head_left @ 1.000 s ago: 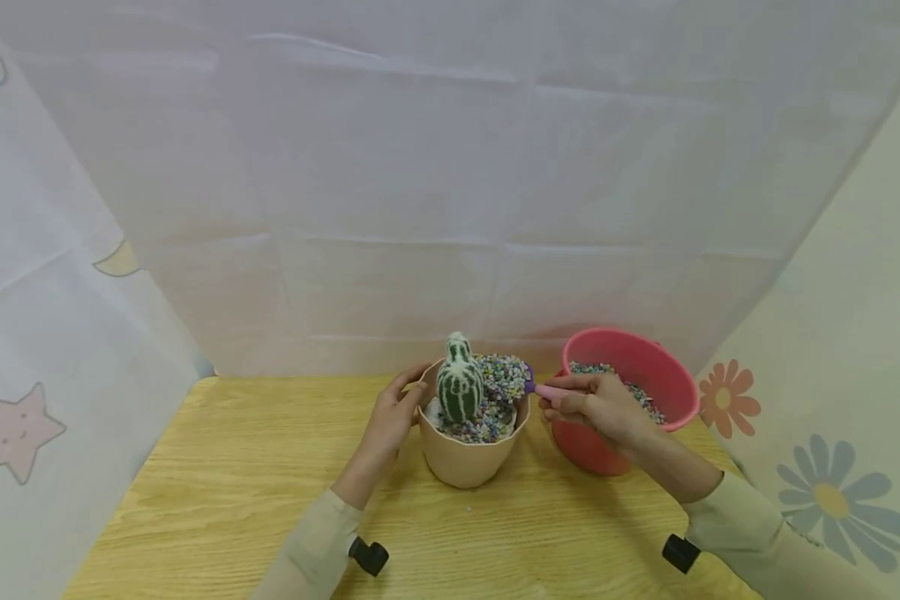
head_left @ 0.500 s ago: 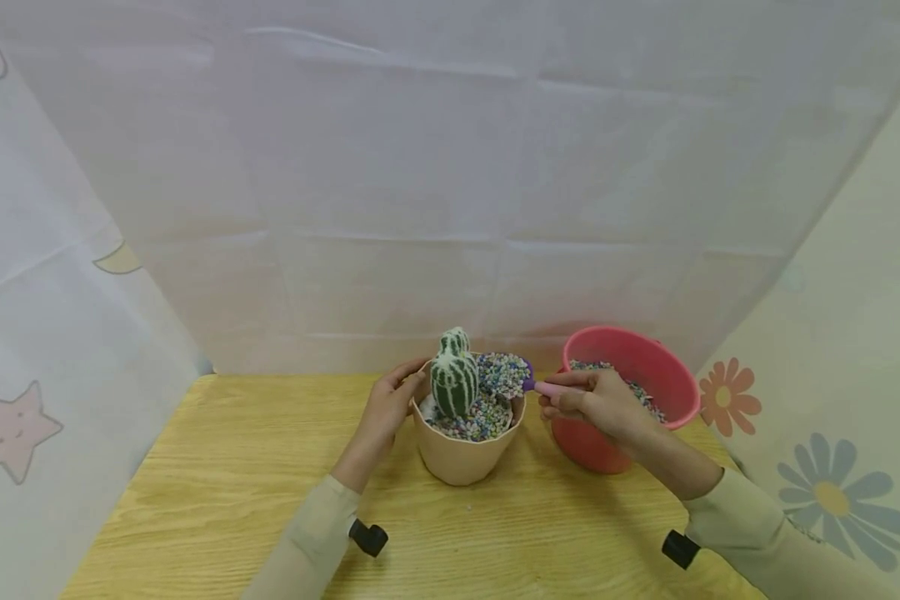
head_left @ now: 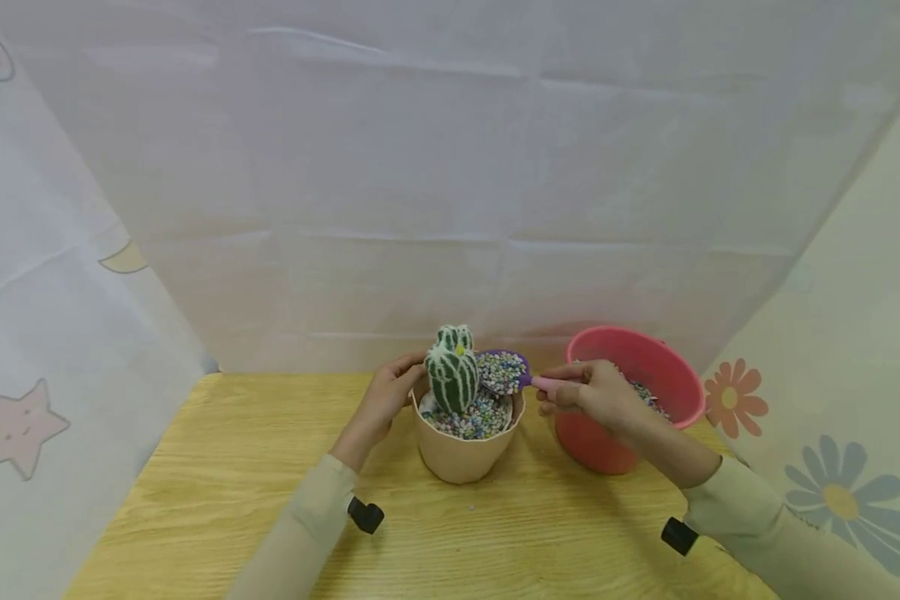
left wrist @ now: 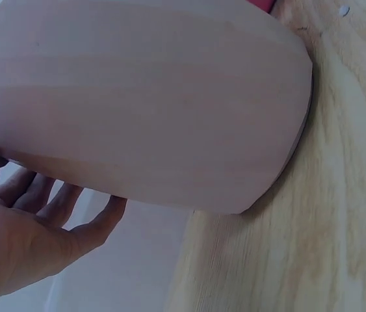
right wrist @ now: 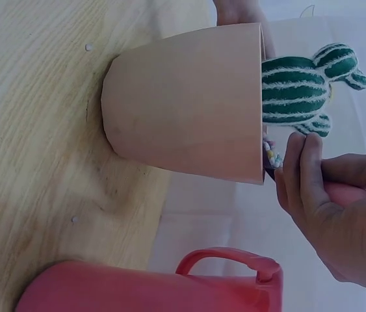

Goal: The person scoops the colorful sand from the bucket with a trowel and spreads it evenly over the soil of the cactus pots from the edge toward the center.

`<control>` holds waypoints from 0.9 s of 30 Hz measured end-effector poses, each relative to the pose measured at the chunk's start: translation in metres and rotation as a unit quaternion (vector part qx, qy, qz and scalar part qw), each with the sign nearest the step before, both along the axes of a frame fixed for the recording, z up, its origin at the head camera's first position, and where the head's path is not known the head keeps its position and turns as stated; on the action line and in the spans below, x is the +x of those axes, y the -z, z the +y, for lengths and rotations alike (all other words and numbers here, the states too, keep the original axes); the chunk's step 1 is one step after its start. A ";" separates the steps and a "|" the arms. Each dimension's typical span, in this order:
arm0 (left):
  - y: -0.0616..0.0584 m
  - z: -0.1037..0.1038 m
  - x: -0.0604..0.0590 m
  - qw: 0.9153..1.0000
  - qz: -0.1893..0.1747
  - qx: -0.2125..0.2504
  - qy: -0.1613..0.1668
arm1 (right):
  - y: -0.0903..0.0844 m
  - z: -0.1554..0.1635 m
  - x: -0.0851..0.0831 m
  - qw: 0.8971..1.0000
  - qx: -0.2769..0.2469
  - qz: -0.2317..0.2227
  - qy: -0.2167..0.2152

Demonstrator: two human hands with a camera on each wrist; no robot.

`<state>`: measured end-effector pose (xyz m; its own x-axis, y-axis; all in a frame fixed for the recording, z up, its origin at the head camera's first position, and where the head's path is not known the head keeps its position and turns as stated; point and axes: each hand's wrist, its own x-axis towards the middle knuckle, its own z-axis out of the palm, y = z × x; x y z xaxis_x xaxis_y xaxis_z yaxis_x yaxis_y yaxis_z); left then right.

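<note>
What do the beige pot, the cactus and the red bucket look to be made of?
Beige pot: probably matte plastic, with smooth, even walls. Cactus: likely felt or plush, given its fuzzy green body and white stripes. Red bucket: apparently moulded plastic with a slight sheen; the right wrist view shows a moulded handle.

Your head view looks down from above the table [head_left: 195, 500]; both wrist views sit close, low and sideways, sharing the beige pot [head_left: 465, 454] [left wrist: 143, 104] [right wrist: 183, 123].
</note>
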<state>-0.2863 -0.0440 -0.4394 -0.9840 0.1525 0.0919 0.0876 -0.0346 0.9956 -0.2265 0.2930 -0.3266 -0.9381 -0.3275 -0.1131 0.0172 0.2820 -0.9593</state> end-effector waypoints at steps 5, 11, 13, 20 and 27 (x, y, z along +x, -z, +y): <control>-0.001 -0.006 -0.011 0.999 -0.007 -0.018 0.032 | -0.006 -0.005 -0.004 0.999 0.040 0.019 -0.005; -0.001 -0.011 -0.021 0.997 -0.019 -0.044 0.055 | -0.007 -0.011 -0.008 0.996 0.061 0.061 -0.018; -0.001 -0.012 -0.023 0.996 -0.019 -0.054 0.062 | -0.006 -0.012 -0.009 0.995 0.055 0.076 -0.027; -0.003 -0.011 -0.031 0.995 -0.020 -0.064 0.075 | -0.017 -0.016 -0.006 0.969 0.134 0.204 -0.042; -0.005 -0.007 -0.031 0.997 -0.016 -0.059 0.049 | -0.026 -0.009 0.005 0.935 0.196 0.295 -0.037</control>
<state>-0.3176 -0.0510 -0.4344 -0.9659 0.2564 0.0363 0.0578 0.0767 0.9954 -0.2220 0.2835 -0.3005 -0.8517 -0.4355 0.2915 -0.5151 0.5929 -0.6190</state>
